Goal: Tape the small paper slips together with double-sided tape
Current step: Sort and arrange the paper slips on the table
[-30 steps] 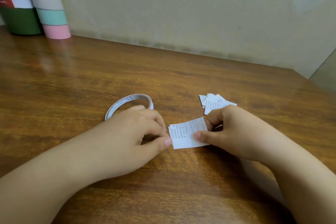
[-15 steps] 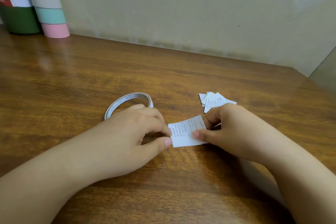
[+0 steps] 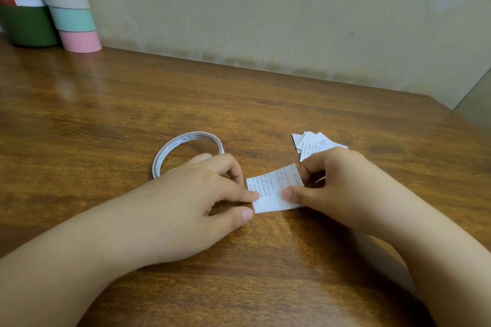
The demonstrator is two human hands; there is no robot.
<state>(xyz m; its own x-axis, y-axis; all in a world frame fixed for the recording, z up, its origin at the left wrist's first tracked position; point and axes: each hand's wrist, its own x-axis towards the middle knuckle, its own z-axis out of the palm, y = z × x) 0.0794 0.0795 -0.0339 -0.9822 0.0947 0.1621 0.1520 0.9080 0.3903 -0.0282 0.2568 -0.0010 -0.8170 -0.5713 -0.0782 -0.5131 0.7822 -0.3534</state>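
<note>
Head view looks down on a small white paper slip printed with rows of faint grey characters, lying low over the wooden bench near the middle of its near half, between the two hands. Left hand comes in from the near left; its forefinger tip touches the slip's left edge and its thumb lies just beside the slip's near left corner, the other fingers curled under. Whether this grip pinches the paper or only presses on it cannot be told. Right hand comes in from the near right; its thumb lies on the slip's right part with the curled forefinger above the far right corner, so this grip pinches the slip. Whether the slip is one layer or several cannot be told.

Just beyond the right hand, toward the bench's far right corner, lies a small fanned heap of more white printed paper slips, partly hidden by the knuckles. Just beyond the left hand lies a thin white ring of double-sided tape with printed lettering, flat on the wood, its near side hidden by that hand.

At the far left corner stand a dark green cylinder with a white and red label and, touching its right side, a tall tube banded in purple, beige, mint and pink, against a pale wall.
</note>
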